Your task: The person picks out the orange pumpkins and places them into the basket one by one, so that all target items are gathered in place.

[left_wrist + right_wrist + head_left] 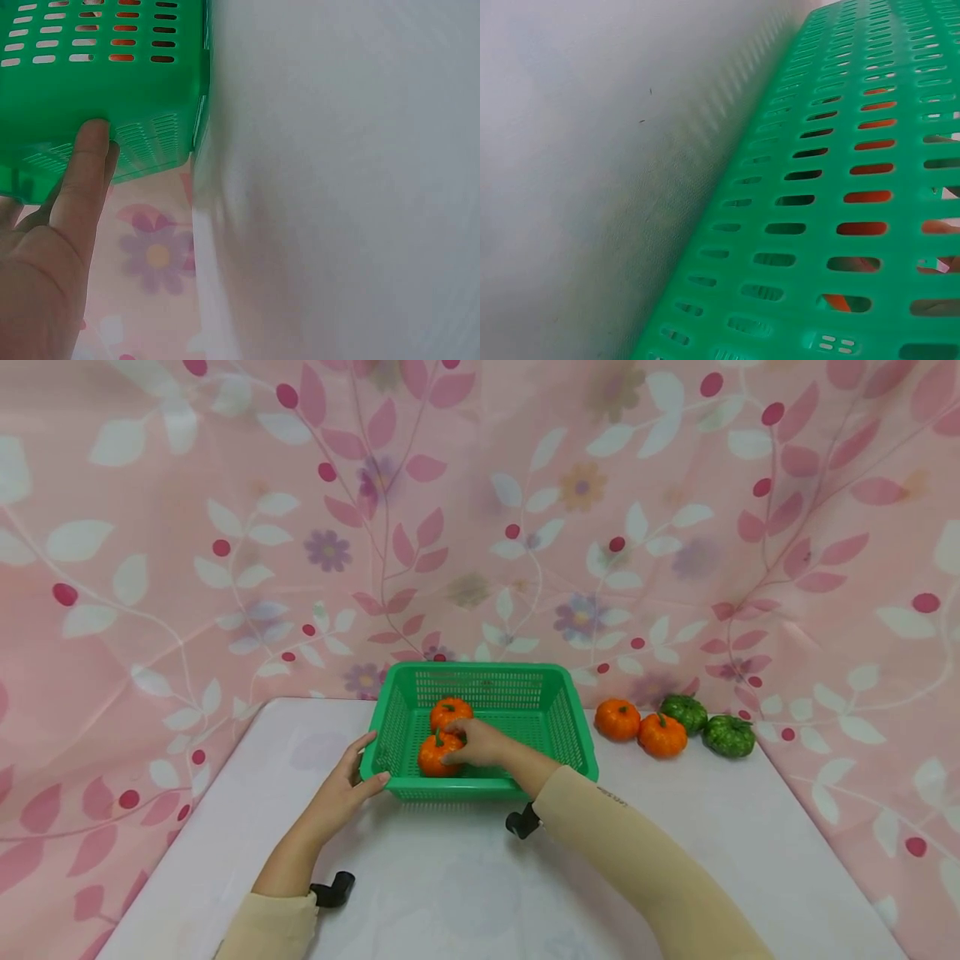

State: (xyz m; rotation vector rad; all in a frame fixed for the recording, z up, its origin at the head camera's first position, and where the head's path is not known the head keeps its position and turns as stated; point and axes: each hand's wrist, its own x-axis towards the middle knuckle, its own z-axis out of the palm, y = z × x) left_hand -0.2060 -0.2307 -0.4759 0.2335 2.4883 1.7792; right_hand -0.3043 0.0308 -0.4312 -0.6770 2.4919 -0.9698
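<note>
A green slotted plastic basket [483, 789] stands on the white table. Inside its left half, an orange mini pumpkin [431, 758] sits in front of another orange pumpkin [450, 708]. My right hand [483, 745] reaches over the front rim and grips the front pumpkin, thumb on its near side. With fairly straight fingers, my left hand [341, 793] touches the basket's front left corner; the left wrist view shows the left thumb [91, 142] against the green wall. In the right wrist view, the basket's slotted side [802, 202] hides the right hand almost wholly; orange shows through the slots.
Right of the basket on the table [465, 885] lie two orange pumpkins [617, 720] [663, 736] and two green pumpkins [684, 713] [729, 737]. Behind the table hangs a pink floral cloth [480, 527], close to the basket's back rim.
</note>
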